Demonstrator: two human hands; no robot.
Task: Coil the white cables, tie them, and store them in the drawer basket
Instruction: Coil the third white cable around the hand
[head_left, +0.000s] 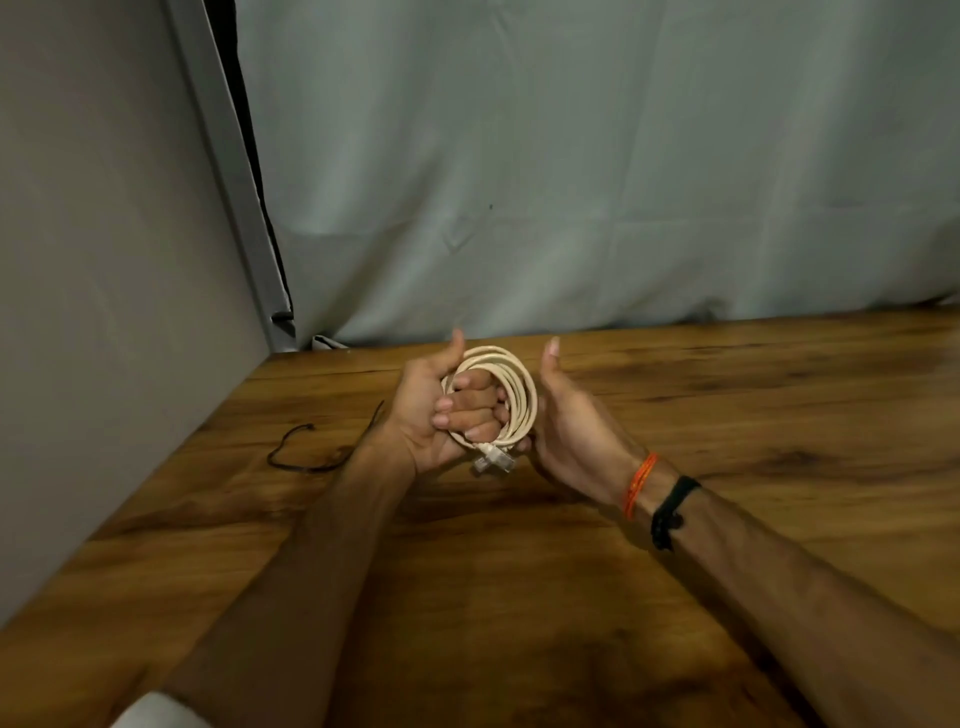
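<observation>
The brown wood-grain table (675, 395) fills the lower half of the frame, and both bare forearms reach over it from the bottom edge. Behind it hangs a pale grey-green cloth backdrop (571, 156).

At frame centre, the left hand (431, 415) grips the coiled white cable (519, 395): its fingers pass through the loops and curl round the coil's left side, thumb raised. The right hand (566, 421) cups the coil's right edge, thumb up; its fingers are behind the coil, so their grip cannot be judged. The cable's clear plastic connector (491, 460) projects below the left fingers. A thin black tie cord (311, 452) lies on the table left of the hands, well apart from the coil.

Risk: no tie is fitted yet. If either hand releases to fetch the cord, the springy loops may open and unwind. No drawer basket is visible.
</observation>
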